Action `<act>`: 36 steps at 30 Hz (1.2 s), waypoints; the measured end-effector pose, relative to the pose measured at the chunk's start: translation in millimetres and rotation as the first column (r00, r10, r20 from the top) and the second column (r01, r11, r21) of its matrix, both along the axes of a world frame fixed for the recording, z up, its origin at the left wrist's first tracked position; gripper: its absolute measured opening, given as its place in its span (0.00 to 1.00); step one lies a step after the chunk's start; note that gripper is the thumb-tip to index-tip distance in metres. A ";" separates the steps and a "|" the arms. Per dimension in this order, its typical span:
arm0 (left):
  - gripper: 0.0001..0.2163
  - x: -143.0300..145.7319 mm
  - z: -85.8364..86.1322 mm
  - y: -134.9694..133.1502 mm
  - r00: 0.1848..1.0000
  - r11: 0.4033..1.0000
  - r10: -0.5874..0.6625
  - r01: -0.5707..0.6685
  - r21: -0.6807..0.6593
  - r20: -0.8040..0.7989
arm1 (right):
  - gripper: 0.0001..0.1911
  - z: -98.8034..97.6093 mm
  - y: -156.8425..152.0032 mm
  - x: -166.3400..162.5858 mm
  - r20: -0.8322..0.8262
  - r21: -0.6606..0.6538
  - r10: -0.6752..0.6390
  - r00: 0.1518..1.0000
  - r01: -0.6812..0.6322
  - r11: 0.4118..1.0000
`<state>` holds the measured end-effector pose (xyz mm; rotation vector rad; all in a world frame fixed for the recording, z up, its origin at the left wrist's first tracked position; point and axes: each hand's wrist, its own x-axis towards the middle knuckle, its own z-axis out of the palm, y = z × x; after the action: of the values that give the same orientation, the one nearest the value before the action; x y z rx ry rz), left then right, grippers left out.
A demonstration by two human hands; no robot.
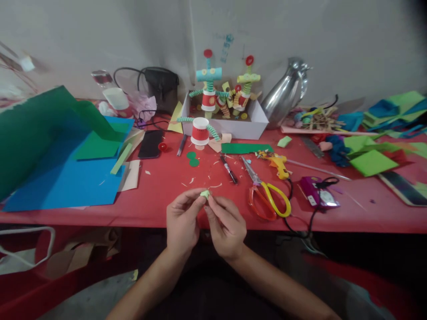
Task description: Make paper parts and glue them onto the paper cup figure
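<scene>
My left hand (182, 222) and my right hand (227, 226) meet just in front of the red table's (160, 195) near edge. Both pinch one small pale green folded paper piece (204, 194) between thumb and fingertips. Straight beyond the hands stands a red and white paper cup figure (200, 132) with green paper-spring arms. Two green paper circles (192, 159) lie beside it. A black marker (229, 169) lies just past my right hand.
Scissors with orange and yellow handles (267, 198), a yellow glue gun (278, 163) and a purple device (316, 191) lie right. A white box (247, 124) with paper robots and a steel jug (285, 93) stand behind. Blue and green paper sheets (63, 173) cover the left; a phone (151, 144) lies nearby.
</scene>
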<state>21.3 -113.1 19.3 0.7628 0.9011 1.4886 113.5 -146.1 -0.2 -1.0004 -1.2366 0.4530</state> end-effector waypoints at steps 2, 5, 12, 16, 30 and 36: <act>0.05 -1.8 -1.5 1.2 0.999 1.000 0.011 -0.010 0.018 -0.035 | 0.15 2.0 2.2 2.0 -0.061 -0.084 0.021 0.998 -0.026 0.996; 0.06 -5.6 -4.1 2.9 0.995 0.999 -0.027 0.031 0.043 -0.100 | 0.05 7.9 9.3 8.8 -0.310 -0.247 0.111 0.944 -0.193 0.949; 0.07 -9.7 -7.7 5.2 0.984 0.993 -0.093 0.102 0.055 -0.152 | 0.10 15.1 21.8 26.5 -0.482 -0.325 0.298 0.824 -0.484 0.813; 0.06 -9.4 -8.3 1.3 0.981 0.998 -0.051 0.058 0.028 -0.189 | 0.05 19.5 18.1 27.7 -0.316 -0.338 0.258 0.913 -0.362 0.868; 0.10 -11.4 1.2 3.5 0.885 0.985 0.065 0.017 0.170 -0.461 | 0.05 8.2 23.7 11.5 -0.277 -0.254 0.117 0.954 -0.190 0.948; 0.19 -18.4 -6.1 11.9 0.946 0.980 -0.172 0.192 0.046 -0.276 | 0.10 8.7 25.3 20.6 -0.450 -0.319 0.228 0.864 -0.394 0.862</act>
<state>2.9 -101.2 13.1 1.0937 0.9554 1.2773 134.1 -120.8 8.5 -0.9794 -0.9498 1.1577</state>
